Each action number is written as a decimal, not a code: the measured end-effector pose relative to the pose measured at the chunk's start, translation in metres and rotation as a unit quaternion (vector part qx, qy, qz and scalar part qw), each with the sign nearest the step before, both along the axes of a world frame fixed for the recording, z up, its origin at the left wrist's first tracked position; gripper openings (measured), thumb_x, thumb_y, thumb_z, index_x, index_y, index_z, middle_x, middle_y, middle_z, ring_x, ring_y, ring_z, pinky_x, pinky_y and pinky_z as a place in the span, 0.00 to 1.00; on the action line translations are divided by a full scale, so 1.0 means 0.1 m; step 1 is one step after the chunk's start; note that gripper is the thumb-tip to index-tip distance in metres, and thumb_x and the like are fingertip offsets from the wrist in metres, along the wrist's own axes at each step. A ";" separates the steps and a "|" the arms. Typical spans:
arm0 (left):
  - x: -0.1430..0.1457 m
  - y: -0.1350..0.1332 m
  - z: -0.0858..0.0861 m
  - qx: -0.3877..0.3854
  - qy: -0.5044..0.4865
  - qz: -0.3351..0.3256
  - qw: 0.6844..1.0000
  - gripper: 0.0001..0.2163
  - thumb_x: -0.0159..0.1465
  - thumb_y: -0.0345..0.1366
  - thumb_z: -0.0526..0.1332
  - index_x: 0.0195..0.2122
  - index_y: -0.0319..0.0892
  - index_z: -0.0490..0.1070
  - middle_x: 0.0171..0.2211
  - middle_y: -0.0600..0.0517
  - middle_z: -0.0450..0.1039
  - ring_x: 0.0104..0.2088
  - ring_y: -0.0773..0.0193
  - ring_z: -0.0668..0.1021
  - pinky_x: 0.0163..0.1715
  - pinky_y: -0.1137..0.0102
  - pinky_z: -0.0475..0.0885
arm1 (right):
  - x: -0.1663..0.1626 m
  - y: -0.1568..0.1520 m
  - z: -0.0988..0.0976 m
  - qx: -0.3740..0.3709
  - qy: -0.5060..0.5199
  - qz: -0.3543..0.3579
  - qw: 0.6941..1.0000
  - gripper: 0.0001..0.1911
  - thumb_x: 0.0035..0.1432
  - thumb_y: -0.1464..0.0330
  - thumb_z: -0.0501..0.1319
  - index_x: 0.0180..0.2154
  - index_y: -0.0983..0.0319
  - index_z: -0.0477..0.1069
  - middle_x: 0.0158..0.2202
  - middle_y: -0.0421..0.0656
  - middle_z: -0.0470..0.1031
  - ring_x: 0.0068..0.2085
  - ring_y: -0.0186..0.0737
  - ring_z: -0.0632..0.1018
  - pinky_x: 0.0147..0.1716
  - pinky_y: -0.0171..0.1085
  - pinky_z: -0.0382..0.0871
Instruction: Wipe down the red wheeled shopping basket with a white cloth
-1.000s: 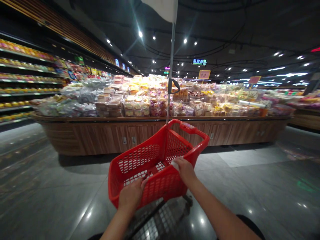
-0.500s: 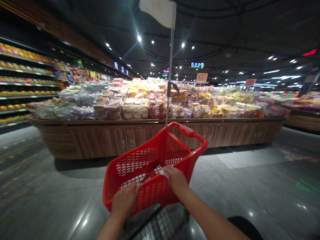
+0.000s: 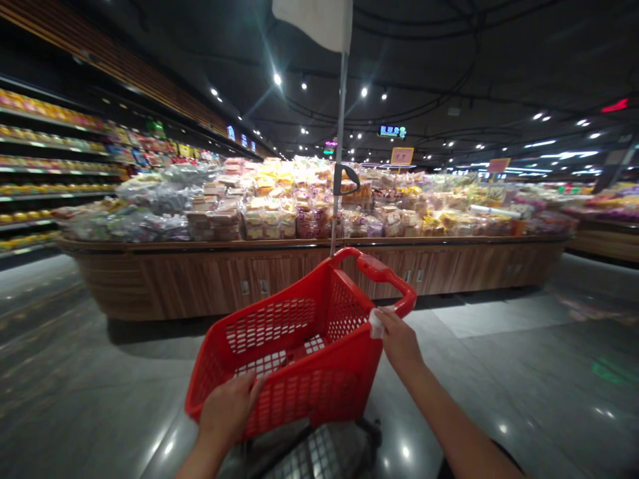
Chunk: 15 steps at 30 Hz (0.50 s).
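A red plastic shopping cart [image 3: 344, 362] stands side-on before me, its basket bare inside. My left hand [image 3: 227, 404] is closed over the basket's near rim, toward its front end; the fingertips inside are partly hidden. My right hand [image 3: 402, 344] pinches a white tissue [image 3: 377, 324] and presses it to the rim by the base of the red cart handle [image 3: 377, 269]. What the white piece is made of, paper or cloth, I cannot tell for certain. Behind the handle rises a thin grey pole [image 3: 341, 113] with a white flag [image 3: 319, 23] on top.
Just beyond the cart runs a long wooden display counter [image 3: 190, 276] heaped with bagged packaged food [image 3: 272, 216]. Stocked shelves [image 3: 44, 169] line the left side. Shiny grey floor tiles [image 3: 479, 372] lie around the cart, and another display stands at far right.
My right hand has slid with the tissue along the near rim, rightward and up to the handle's base. The cart's front end and my left hand have shifted left and slightly toward me.
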State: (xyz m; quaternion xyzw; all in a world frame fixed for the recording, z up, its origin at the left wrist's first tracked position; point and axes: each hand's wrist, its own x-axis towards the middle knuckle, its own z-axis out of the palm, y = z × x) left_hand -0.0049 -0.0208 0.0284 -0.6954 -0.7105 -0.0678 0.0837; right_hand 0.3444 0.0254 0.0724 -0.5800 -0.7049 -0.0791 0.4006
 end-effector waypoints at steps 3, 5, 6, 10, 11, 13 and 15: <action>0.03 0.02 0.02 0.030 -0.008 -0.012 0.999 0.21 0.66 0.45 0.41 0.33 0.42 0.71 0.33 0.48 0.76 0.37 0.58 0.76 0.38 0.65 0.65 | -0.31 -0.07 -0.09 -0.015 -0.010 0.037 0.999 0.25 0.50 0.83 0.49 0.47 0.61 0.71 0.50 0.47 0.72 0.51 0.40 0.72 0.53 0.42 0.64; 0.11 0.05 0.06 0.063 -0.013 -0.022 0.998 0.21 0.65 0.45 0.41 0.33 0.42 0.72 0.35 0.47 0.75 0.39 0.58 0.75 0.39 0.65 0.64 | -0.56 -0.11 -0.17 -0.040 -0.022 0.067 0.997 0.25 0.51 0.83 0.49 0.48 0.63 0.70 0.50 0.47 0.72 0.51 0.41 0.72 0.53 0.41 0.64; 0.17 0.06 0.08 0.082 -0.017 -0.030 0.996 0.21 0.65 0.45 0.42 0.34 0.43 0.72 0.37 0.47 0.74 0.40 0.58 0.74 0.40 0.65 0.64 | -0.69 -0.14 -0.21 -0.055 -0.027 0.081 0.995 0.24 0.52 0.83 0.49 0.48 0.63 0.70 0.50 0.48 0.72 0.51 0.41 0.72 0.52 0.40 0.65; 0.49 0.19 0.17 0.090 -0.058 -0.069 0.992 0.24 0.66 0.46 0.38 0.36 0.43 0.72 0.40 0.47 0.74 0.43 0.60 0.73 0.44 0.66 0.63 | -1.12 -0.22 -0.30 -0.090 -0.036 0.121 0.988 0.21 0.56 0.80 0.49 0.49 0.63 0.69 0.51 0.49 0.71 0.51 0.41 0.72 0.50 0.38 0.66; 0.56 0.22 0.18 0.064 -0.071 -0.065 0.993 0.25 0.67 0.45 0.37 0.36 0.43 0.72 0.39 0.48 0.75 0.41 0.61 0.74 0.43 0.67 0.64 | -1.17 -0.23 -0.29 -0.091 -0.037 0.131 0.987 0.20 0.57 0.79 0.50 0.49 0.63 0.69 0.51 0.49 0.71 0.51 0.41 0.72 0.50 0.38 0.66; 0.65 0.30 0.16 0.035 -0.080 -0.047 0.995 0.27 0.66 0.47 0.35 0.35 0.42 0.73 0.34 0.46 0.76 0.37 0.61 0.76 0.38 0.67 0.66 | -1.18 -0.23 -0.24 -0.093 -0.036 0.147 0.984 0.19 0.58 0.77 0.50 0.48 0.62 0.70 0.49 0.47 0.72 0.50 0.41 0.73 0.49 0.37 0.66; 0.67 0.35 0.13 0.023 -0.078 -0.030 0.996 0.28 0.66 0.49 0.35 0.34 0.41 0.73 0.32 0.45 0.76 0.34 0.58 0.77 0.34 0.66 0.67 | -1.08 -0.21 -0.17 -0.098 -0.031 0.146 0.984 0.19 0.58 0.78 0.50 0.46 0.60 0.71 0.48 0.45 0.74 0.48 0.40 0.74 0.48 0.36 0.66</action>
